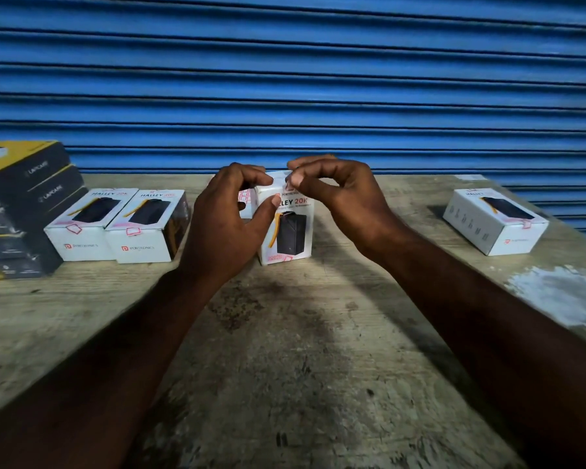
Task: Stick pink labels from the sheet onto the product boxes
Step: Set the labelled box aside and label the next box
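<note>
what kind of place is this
Probably a shop front or small stockroom: a blue roller shutter behind a worn table, retail power bank boxes laid out, and dark boxes stacked at the left.

I see a rough, worn wooden tabletop [285, 350] with chalky white patches. The white product boxes [142, 228] look like smooth, slightly glossy cardboard. Behind them, a ribbed blue metal shutter [291, 79] has a painted sheen.
</note>
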`<state>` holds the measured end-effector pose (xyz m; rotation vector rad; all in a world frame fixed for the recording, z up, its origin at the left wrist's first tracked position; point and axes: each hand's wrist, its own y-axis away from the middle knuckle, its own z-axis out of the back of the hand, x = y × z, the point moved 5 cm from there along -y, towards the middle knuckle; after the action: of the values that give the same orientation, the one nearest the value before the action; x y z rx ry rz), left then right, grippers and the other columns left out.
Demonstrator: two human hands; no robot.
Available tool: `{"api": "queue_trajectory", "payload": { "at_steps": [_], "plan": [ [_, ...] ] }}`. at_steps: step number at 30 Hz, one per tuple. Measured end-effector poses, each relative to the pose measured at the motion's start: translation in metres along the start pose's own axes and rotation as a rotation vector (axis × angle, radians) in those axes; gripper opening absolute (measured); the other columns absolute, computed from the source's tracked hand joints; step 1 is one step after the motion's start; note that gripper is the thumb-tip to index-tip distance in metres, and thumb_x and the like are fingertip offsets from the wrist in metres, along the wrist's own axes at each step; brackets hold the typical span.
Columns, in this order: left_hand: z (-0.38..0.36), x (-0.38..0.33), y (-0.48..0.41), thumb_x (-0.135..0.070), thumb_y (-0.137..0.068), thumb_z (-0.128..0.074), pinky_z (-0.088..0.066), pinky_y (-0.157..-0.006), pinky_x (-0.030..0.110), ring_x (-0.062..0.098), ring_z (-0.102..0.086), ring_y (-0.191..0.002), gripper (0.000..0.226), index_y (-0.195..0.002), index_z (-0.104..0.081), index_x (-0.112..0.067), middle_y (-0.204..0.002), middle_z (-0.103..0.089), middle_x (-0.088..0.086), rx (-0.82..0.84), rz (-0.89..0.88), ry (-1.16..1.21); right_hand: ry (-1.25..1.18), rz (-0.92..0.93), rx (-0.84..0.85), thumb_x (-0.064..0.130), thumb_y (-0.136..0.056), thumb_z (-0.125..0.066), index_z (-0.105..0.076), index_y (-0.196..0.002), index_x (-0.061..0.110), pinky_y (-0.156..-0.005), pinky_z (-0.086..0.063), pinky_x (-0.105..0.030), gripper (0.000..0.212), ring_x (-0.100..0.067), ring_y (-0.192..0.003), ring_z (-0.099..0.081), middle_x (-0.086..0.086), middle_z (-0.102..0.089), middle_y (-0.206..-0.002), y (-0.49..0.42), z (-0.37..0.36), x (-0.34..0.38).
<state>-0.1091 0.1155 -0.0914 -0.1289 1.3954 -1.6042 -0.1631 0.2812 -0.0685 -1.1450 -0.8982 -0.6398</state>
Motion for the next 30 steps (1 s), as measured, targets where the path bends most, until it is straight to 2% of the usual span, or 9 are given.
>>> {"api": "queue_trajectory", "payload": {
  "at_steps": [2,6,10,14,22,28,30],
  "plan": [
    [-0.0006,0.0012,-0.0004,-0.027,-0.090,-0.070,-0.056,-0.090,0.039,0.006,-0.062,-0.110,0.023,-0.109,-0.061,-0.017,-0.117,-0.066,-0.005,0.001,0.001,0.015,-0.043,-0.034,0.006,0.005,-0.091,-0.064,-0.074,-0.084,0.011,-0.097,-0.049,-0.022,0.013,-0.010,-0.106,-0.066,-0.007,-0.071,-0.117,-0.0008,-0.0005,-0.0013],
    [-0.0012,0.0037,-0.0013,-0.027,-0.090,-0.069,-0.056,-0.090,0.043,0.007,-0.062,-0.112,0.023,-0.109,-0.061,-0.018,-0.118,-0.065,-0.005,0.016,0.016,0.052,-0.055,-0.067,0.037,0.007,-0.096,-0.057,-0.073,-0.084,0.011,-0.086,-0.047,-0.009,0.020,-0.009,-0.109,-0.065,-0.008,-0.070,-0.122,0.0003,-0.0024,0.0010],
    [-0.0014,0.0037,-0.0005,-0.028,-0.089,-0.068,-0.059,-0.084,0.042,0.009,-0.063,-0.112,0.023,-0.109,-0.060,-0.021,-0.120,-0.064,-0.007,0.028,0.041,0.075,-0.041,-0.070,0.029,0.005,-0.095,-0.058,-0.074,-0.097,-0.001,-0.094,-0.047,-0.015,0.017,-0.015,-0.116,-0.064,-0.010,-0.068,-0.123,0.0003,-0.0029,-0.0019],
    [-0.0016,0.0034,-0.0002,-0.027,-0.089,-0.069,-0.059,-0.083,0.041,0.011,-0.063,-0.112,0.023,-0.109,-0.060,-0.019,-0.120,-0.064,-0.006,0.027,0.040,0.076,0.000,-0.061,0.015,0.003,-0.094,-0.059,-0.074,-0.101,-0.002,-0.100,-0.045,-0.020,0.017,-0.016,-0.117,-0.063,-0.009,-0.068,-0.122,0.0005,-0.0027,-0.0031],
    [-0.0016,0.0038,-0.0002,-0.024,-0.090,-0.068,-0.059,-0.084,0.037,0.010,-0.063,-0.112,0.023,-0.110,-0.060,-0.016,-0.122,-0.064,-0.003,0.038,0.031,0.089,0.018,-0.017,0.026,0.003,-0.095,-0.057,-0.075,-0.090,0.007,-0.098,-0.047,-0.021,0.018,-0.018,-0.113,-0.064,-0.013,-0.070,-0.118,0.0013,-0.0037,0.0005],
    [-0.0009,0.0021,-0.0009,-0.021,-0.090,-0.069,-0.058,-0.085,0.030,0.008,-0.062,-0.112,0.022,-0.110,-0.061,-0.015,-0.121,-0.064,-0.005,0.032,0.032,0.095,0.027,0.005,0.022,0.001,-0.095,-0.056,-0.074,-0.098,-0.002,-0.091,-0.049,-0.013,0.018,-0.020,-0.111,-0.065,-0.016,-0.069,-0.117,0.0000,-0.0034,-0.0010],
    [-0.0006,0.0020,-0.0012,-0.021,-0.089,-0.069,-0.058,-0.084,0.027,0.008,-0.061,-0.112,0.022,-0.110,-0.061,-0.015,-0.121,-0.063,-0.005,0.031,0.029,0.098,0.038,0.008,0.016,0.002,-0.095,-0.058,-0.073,-0.099,-0.004,-0.093,-0.049,-0.016,0.017,-0.020,-0.112,-0.065,-0.015,-0.069,-0.117,-0.0004,-0.0026,-0.0017]
  ]
}}
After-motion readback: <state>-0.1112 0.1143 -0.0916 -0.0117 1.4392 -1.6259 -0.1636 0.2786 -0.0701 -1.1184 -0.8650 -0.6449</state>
